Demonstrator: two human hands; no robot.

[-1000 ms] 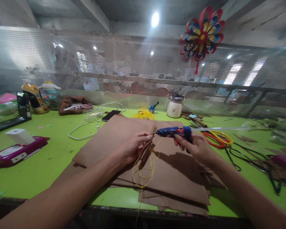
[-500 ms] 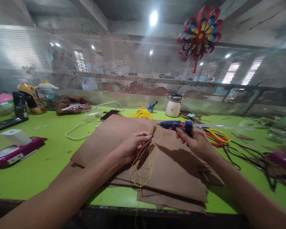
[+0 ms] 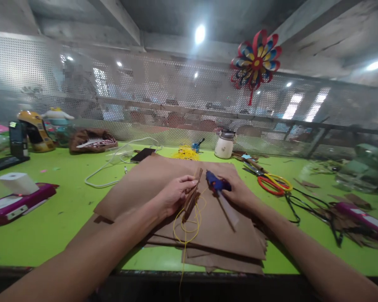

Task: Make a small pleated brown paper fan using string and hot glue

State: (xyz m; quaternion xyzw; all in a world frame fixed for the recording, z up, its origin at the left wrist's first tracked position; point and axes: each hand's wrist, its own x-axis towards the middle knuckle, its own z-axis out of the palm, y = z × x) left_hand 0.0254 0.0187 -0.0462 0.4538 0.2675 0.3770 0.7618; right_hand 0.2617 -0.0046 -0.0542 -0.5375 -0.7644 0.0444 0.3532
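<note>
Green table (image 3: 66,180), perforated screen (image 3: 151,92) behind. Over stacked brown sheets (image 3: 217,235), our left hand (image 3: 174,193) pinches a narrow brown strip (image 3: 192,195); our right hand (image 3: 238,193) curls round a blue glue gun (image 3: 216,182).

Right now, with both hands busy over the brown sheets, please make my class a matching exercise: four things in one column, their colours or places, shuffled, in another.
1. glue gun
2. thread
3. folded strip
4. jar

A. pinched in the left hand
B. white, near the mesh screen
C. blue, in the right hand
D. yellow, in loose loops

Right pairs: 1-C, 2-D, 3-A, 4-B
</note>
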